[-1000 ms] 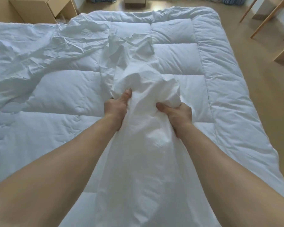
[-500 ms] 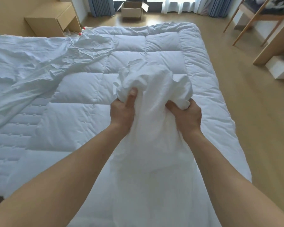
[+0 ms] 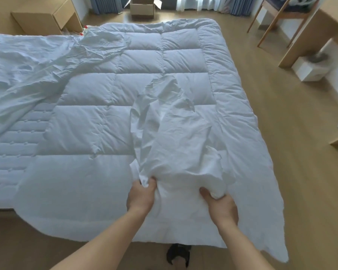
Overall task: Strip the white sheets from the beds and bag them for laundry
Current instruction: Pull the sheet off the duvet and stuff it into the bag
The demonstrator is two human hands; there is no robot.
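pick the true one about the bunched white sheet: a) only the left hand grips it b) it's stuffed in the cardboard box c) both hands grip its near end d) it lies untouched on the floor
C: the left hand and the right hand each grip the near end of the bunched white sheet, which lies across the quilted duvet.

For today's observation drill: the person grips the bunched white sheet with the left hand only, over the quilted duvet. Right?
No: the head view shows the left hand and right hand both gripping the bunched white sheet over the quilted duvet.
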